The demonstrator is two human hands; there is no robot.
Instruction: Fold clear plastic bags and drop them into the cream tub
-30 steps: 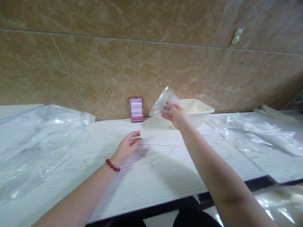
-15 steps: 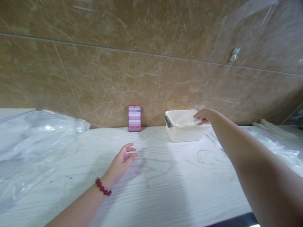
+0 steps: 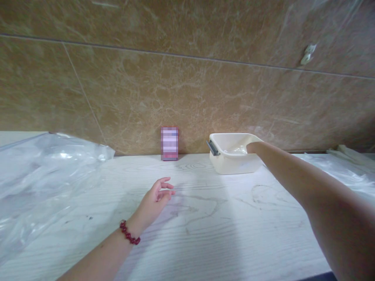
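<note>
My right hand [image 3: 252,147] reaches down into a cream plastic bin [image 3: 234,166] with a grey handle clip, and the bin's wall hides its fingers. Clear, shiny plastic [image 3: 238,149] lies inside the bin close to that hand; what the hand grips, if anything, cannot be seen. Over the white wood-grain table [image 3: 199,242], my left hand [image 3: 156,195] hovers with its fingers apart and holds nothing. A dark red bead bracelet [image 3: 129,233] circles the left wrist.
A phone-like upright rectangle [image 3: 169,144], blurred out, leans on the brown marbled wall [image 3: 181,93]. Clear plastic sheeting [image 3: 52,175] covers the left side. More clear plastic [image 3: 342,171] lies at the right. A small white fitting [image 3: 308,54] is on the wall.
My right hand has gone deeper into the bin, and its fingers have dropped out of sight. My left hand is nearly unchanged. The view has shifted slightly.
</note>
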